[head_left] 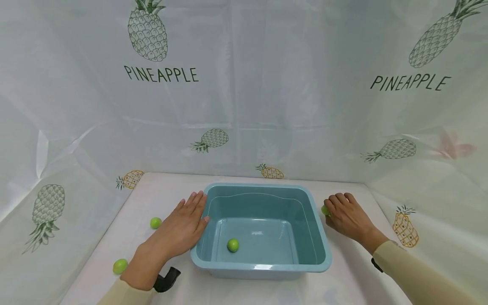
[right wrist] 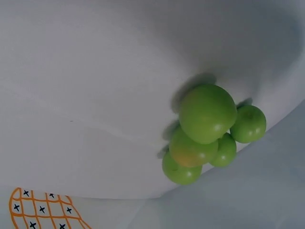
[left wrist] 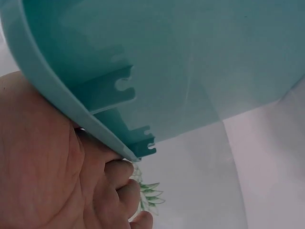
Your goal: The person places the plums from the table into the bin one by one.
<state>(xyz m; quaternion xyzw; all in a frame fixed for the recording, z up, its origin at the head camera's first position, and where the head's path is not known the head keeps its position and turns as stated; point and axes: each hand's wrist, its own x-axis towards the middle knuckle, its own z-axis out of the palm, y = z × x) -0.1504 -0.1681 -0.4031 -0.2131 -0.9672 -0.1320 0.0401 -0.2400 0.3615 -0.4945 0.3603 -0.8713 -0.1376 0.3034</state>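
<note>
To the left of the pale blue basin (head_left: 289, 268), we find 2 round green fruits on a white tabletop (head_left: 171, 186): the front fruit (head_left: 120, 266), well apart from the basin and level with its front edge, and the back fruit (head_left: 155, 223), level with the basin's middle. Against the basin's left rim rests the left hand (head_left: 183, 228), its fingers straight and close together, its thumb a little apart and touching the rim; we see no fruit in its grasp. Inside the basin, on the floor left of its centre, sits 1 inner fruit (head_left: 233, 245).

Just beside the basin's right rim, 1 partly hidden fruit (head_left: 325, 210) peeks out at the thumb side of the right hand (head_left: 352, 220). It lies on the basin side of the curled fingers, so the right hand is clearly the nearer; being nearly round, it shows us no long axis. Whether those fingers have hold of it, we cannot tell. The right wrist view shows a cluster of 5 green fruits (right wrist: 208, 114) bunched on the tabletop, with no fingers in sight. Farthest right of the basin rises a pale sheet (head_left: 438, 190) printed with pineapples.
</note>
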